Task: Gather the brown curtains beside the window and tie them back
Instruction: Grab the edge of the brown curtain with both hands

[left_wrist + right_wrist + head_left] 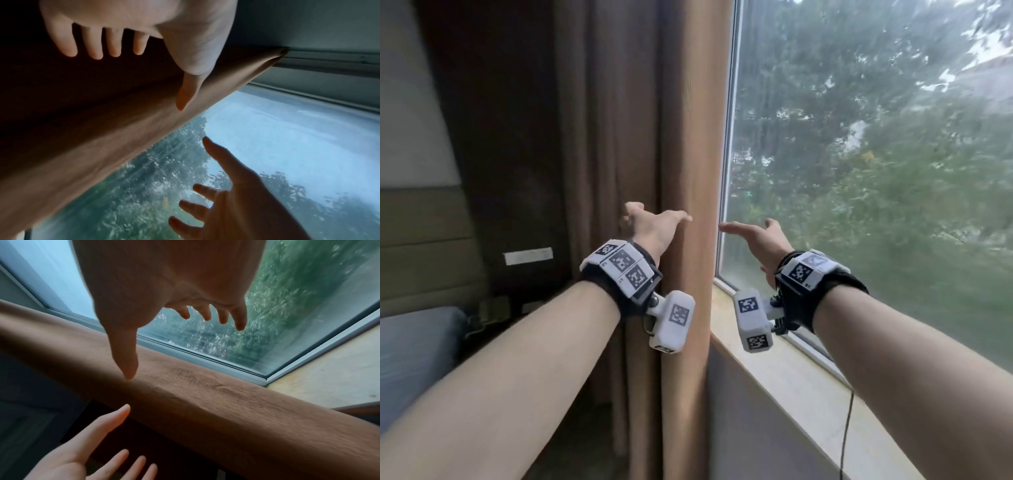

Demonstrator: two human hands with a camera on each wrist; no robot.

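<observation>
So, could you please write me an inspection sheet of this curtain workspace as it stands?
Surface: pale window sill, bare where visible.
Job's things: brown curtains hang in loose folds left of the window, not tied; no tie-back seen.
Clutter: nothing seen.
Hands: left hand open against the curtain front; right hand open before the glass beside the curtain edge, gripping nothing.
Cables: thin dark cable hangs over the sill edge.
Surroundings: trees outside; blue cushion lower left.

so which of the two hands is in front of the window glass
The right hand, open before the glass window pane; the left hand reaches at the brown fabric curtain.
</observation>
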